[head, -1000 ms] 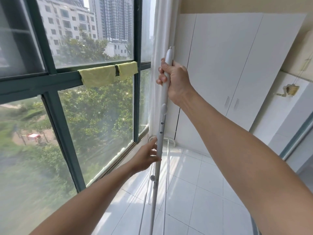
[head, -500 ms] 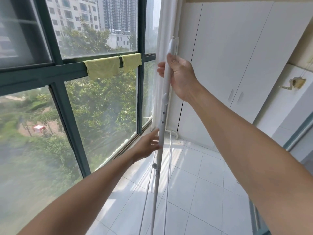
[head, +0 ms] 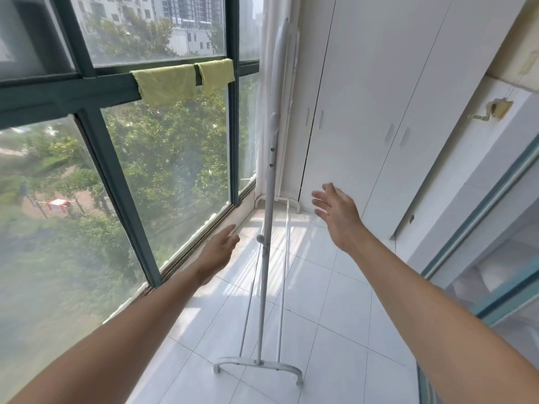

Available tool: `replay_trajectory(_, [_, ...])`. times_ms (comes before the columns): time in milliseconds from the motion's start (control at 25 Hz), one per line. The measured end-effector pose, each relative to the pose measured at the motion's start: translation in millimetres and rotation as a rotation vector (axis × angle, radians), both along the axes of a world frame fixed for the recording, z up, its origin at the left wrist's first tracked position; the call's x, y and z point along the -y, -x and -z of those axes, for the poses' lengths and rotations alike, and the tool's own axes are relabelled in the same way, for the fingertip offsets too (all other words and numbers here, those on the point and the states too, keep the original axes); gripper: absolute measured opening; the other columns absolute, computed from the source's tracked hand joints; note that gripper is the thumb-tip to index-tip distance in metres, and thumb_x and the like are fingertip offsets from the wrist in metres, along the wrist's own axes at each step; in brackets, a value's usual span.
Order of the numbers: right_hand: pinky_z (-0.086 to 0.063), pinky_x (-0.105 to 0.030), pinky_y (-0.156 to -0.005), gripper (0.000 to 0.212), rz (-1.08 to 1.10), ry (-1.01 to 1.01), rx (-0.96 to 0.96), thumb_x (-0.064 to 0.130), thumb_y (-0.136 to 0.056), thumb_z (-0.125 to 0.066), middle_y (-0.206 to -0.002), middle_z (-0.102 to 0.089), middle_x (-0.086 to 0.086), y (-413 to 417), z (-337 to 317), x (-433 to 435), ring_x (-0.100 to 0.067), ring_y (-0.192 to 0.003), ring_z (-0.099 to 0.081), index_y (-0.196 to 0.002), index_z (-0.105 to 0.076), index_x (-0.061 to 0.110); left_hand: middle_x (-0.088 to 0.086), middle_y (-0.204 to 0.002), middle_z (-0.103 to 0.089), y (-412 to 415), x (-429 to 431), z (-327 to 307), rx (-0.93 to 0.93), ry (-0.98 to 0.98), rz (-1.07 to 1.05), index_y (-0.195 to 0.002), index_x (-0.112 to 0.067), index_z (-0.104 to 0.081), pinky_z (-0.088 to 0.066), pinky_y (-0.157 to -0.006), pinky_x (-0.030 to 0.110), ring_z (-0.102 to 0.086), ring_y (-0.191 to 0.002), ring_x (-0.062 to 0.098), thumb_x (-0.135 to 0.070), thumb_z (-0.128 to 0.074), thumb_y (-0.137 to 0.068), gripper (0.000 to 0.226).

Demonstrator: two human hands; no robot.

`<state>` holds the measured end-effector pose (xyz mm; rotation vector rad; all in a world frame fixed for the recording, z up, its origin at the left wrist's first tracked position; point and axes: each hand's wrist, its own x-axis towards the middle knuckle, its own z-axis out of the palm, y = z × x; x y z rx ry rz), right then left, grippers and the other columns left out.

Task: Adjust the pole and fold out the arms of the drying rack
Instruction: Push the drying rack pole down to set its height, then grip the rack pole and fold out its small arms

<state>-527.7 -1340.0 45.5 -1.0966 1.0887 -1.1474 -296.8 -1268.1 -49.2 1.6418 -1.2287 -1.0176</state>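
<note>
White drying rack point(head: 269, 199) stands upright on the tiled floor point(head: 320, 330), centre frame. Left hand point(head: 217, 252) at 9 o'clock and right hand point(head: 338, 217) at 3 o'clock flank the pole, fingers spread, seemingly not touching.

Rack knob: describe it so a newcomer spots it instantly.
Start at the big window on the left; the white rack pole stands just right of it on the tiled floor. About halfway up the pole, between the two open hands, sits the knob, the only round lump jutting sideways.

One drying rack point(head: 267, 217), two green cloths point(head: 166, 86) point(head: 217, 75), two hands point(head: 218, 252) point(head: 338, 214).
</note>
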Motion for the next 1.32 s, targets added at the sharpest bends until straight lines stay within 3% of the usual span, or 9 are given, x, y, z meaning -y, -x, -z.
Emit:
replay_trajectory(200, [-0.04,-0.04,-0.103,0.029,-0.005,-0.088,0.011,0.033,-0.098,-0.041,-0.129,-0.055,-0.018,27.3,40.1,-25.9,-0.023,-0.108,-0.053,-0.118,-0.05,0.014,0.013,-0.144,-0.048,18.6,-21.5,31.2,0.008,-0.122,0.012,-0.146,-0.018,-0.031,-0.038,-0.105,0.038,-0.047,-0.129,0.025,-0.026,-0.044,-0.099,0.05])
replay_trajectory(400, [-0.043,-0.04,-0.1,0.019,-0.07,-0.094,-0.019,0.029,-0.098,-0.042,-0.117,-0.058,-0.01,52.7,40.6,-23.1,-0.023,-0.106,-0.054,-0.102,-0.056,0.017,0.012,-0.141,-0.051,42.6,-25.5,28.8,0.014,-0.173,-0.036,-0.146,-0.018,-0.031,-0.043,-0.101,0.04,-0.051,-0.122,0.024,-0.029,-0.052,-0.095,0.056])
replay_trajectory(520, [-0.045,-0.035,-0.092,0.026,-0.084,-0.061,-0.045,0.028,-0.098,-0.044,-0.113,-0.06,-0.007,68.5,37.9,-13.4,-0.022,-0.104,-0.056,-0.115,-0.056,0.013,0.014,-0.139,-0.053,55.9,-16.3,21.3,0.048,-0.146,-0.101,-0.147,-0.016,-0.03,-0.045,-0.102,0.043,-0.052,-0.122,0.027,-0.027,-0.055,-0.094,0.06])
replay_trajectory(880, [-0.045,-0.035,-0.091,0.035,-0.216,-0.003,-0.138,0.021,-0.096,-0.048,-0.107,-0.061,-0.003,95.2,36.2,5.9,-0.02,-0.099,-0.057,-0.129,-0.052,0.009,0.019,-0.142,-0.047,92.2,-12.5,20.8,-0.023,-0.178,-0.218,-0.148,-0.013,-0.027,-0.041,-0.104,0.041,-0.047,-0.127,0.03,-0.023,-0.061,-0.091,0.067])
replay_trajectory(1000, [-0.044,-0.031,-0.087,0.037,-0.3,0.069,-0.21,0.018,-0.095,-0.05,-0.109,-0.06,-0.005,80.8,30.4,15.9,-0.019,-0.095,-0.056,-0.131,-0.051,0.008,0.019,-0.139,-0.048,102.6,-6.7,11.8,-0.032,-0.139,-0.246,-0.143,-0.017,-0.037,-0.041,-0.093,0.036,-0.049,-0.121,0.028,-0.02,-0.061,-0.09,0.058])
replay_trajectory(1080, [-0.044,-0.027,-0.084,0.041,-0.358,0.124,-0.283,0.018,-0.094,-0.051,-0.111,-0.06,-0.006,62.2,26.2,23.1,-0.017,-0.091,-0.057,-0.134,-0.048,0.009,0.018,-0.133,-0.052,102.7,3.3,6.8,-0.047,-0.105,-0.293,-0.126,-0.014,-0.05,-0.041,-0.086,0.036,-0.051,-0.114,0.026,-0.016,-0.06,-0.09,0.038])
replay_trajectory(1200, [-0.042,-0.027,-0.083,0.047,-0.445,0.242,-0.402,0.018,-0.094,-0.052,-0.116,-0.059,-0.008,30.2,23.3,34.3,-0.017,-0.094,-0.057,-0.138,-0.044,0.009,0.014,-0.119,-0.059,101.9,17.3,4.8,-0.108,-0.08,-0.36,-0.099,-0.018,-0.054,-0.041,-0.072,0.034,-0.056,-0.105,0.026,-0.013,-0.06,-0.09,0.012])
replay_trajectory(1280, [-0.041,-0.029,-0.086,0.05,-0.494,0.284,-0.462,0.018,-0.093,-0.054,-0.125,-0.058,-0.012,8.8,22.4,44.1,-0.019,-0.101,-0.055,-0.14,-0.041,0.009,0.011,-0.108,-0.059,101.3,26.1,11.8,-0.134,-0.078,-0.382,-0.089,-0.029,-0.051,-0.04,-0.062,0.029,-0.057,-0.086,0.016,-0.012,-0.06,-0.09,0.019])
replay_trajectory(1320, [-0.041,-0.029,-0.087,0.051,-0.519,0.295,-0.486,0.019,-0.093,-0.054,-0.128,-0.058,-0.012,-0.5,22.4,47.7,-0.02,-0.103,-0.055,-0.141,-0.04,0.009,0.01,-0.107,-0.06,101.1,28.9,16.6,-0.137,-0.08,-0.38,-0.098,-0.027,-0.054,-0.041,-0.063,0.028,-0.057,-0.081,0.012,-0.012,-0.06,-0.09,0.018])
